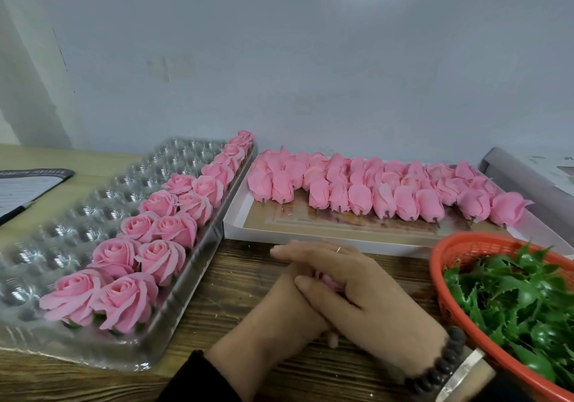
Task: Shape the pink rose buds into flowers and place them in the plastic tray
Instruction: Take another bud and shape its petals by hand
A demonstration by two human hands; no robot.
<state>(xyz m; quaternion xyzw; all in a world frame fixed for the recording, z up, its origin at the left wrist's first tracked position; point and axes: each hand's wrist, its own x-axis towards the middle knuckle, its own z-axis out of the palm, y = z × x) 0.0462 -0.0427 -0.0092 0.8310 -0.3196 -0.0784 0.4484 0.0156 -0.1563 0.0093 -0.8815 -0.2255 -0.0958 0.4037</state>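
Low in the middle, over the wooden table, my two hands lie pressed together. My right hand [357, 290], with a bead bracelet at the wrist, lies on top with straight fingers pointing left. My left hand [279, 305] is underneath, and its fingers are mostly hidden. A pink rose bud [330, 281] shows only as a small patch between them. On the left, the clear plastic tray [93, 203] holds two rows of shaped pink roses [161, 258] along its right side. Several unshaped buds [382, 196] lie in rows in a white box [279, 234] behind my hands.
An orange mesh basket [447, 255] full of green plastic calyxes [512, 302] stands at the right, close to my right wrist. Papers with a dark cover [25, 187] lie at the far left. A grey-white box [528, 178] sits at the back right, against the wall.
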